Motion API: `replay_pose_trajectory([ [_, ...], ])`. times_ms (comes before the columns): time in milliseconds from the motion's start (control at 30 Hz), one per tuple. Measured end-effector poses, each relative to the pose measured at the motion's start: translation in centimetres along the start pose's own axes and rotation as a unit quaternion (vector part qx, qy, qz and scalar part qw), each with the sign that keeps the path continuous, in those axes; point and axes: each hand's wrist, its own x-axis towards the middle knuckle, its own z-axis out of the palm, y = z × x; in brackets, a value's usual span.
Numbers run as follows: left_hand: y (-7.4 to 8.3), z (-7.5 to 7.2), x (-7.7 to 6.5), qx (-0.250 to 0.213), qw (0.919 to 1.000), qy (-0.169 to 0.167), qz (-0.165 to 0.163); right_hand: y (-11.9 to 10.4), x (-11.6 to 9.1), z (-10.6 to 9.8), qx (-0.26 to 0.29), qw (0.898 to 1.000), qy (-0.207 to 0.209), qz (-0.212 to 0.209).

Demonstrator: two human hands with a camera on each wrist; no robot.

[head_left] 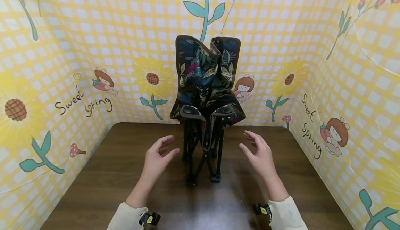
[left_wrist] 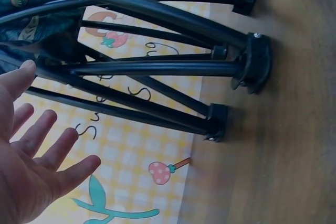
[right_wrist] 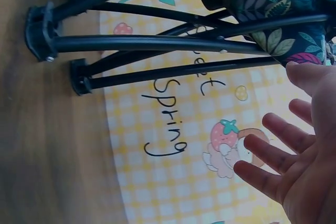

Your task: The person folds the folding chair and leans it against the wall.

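**Yellow gingham walls framed a folded chair and two empty hands**

Yellow checked backdrop panels [head_left: 93, 32], printed with sunflowers and the words "Sweet Spring", closed in three sides of the dark wooden table [head_left: 109, 188] where we worked. At the table's middle, toward the back, stood the folding chair [head_left: 206, 94], collapsed and upright, its dark leaf-print fabric bunched above black metal legs whose feet rested on the wood. We held our left hand [head_left: 157, 158] just left of those legs and our right hand [head_left: 260, 153] just right of them, palms turned inward toward the frame. Both hands were spread wide, fingers straight and apart, gripping nothing and touching nothing; the wrist views showed clear space between fingertips and tubes. Cream sleeves [head_left: 128, 218] covered our forearms.
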Motion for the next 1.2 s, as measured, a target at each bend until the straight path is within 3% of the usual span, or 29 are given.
replay_pose_trajectory([
  [133,-0.3,0.5,-0.5,-0.009,0.9998,-0.005,-0.014,0.3,-0.5,0.6,0.013,1.0,-0.01,0.02],
  [367,-0.8,1.4,-1.2,-0.077,0.996,-0.021,-0.04,1.0,-1.4,1.7,0.052,0.997,-0.034,0.055],
  [500,-1.4,1.9,-1.4,-0.093,0.9935,-0.025,-0.06,1.4,-1.8,2.3,0.071,0.994,-0.044,0.073],
  [733,-1.8,2.6,-1.7,-0.099,0.9904,-0.026,-0.093,1.6,-2.4,3.3,0.093,0.988,-0.065,0.101],
  [1033,-2.4,3.5,-2.1,-0.101,0.99,-0.028,-0.095,2.1,-2.9,4.7,0.125,0.979,-0.087,0.138],
  [1200,-2.8,3.9,-2.3,-0.106,0.9872,-0.033,-0.114,2.3,-3.2,5.2,0.151,0.973,-0.09,0.153],
])
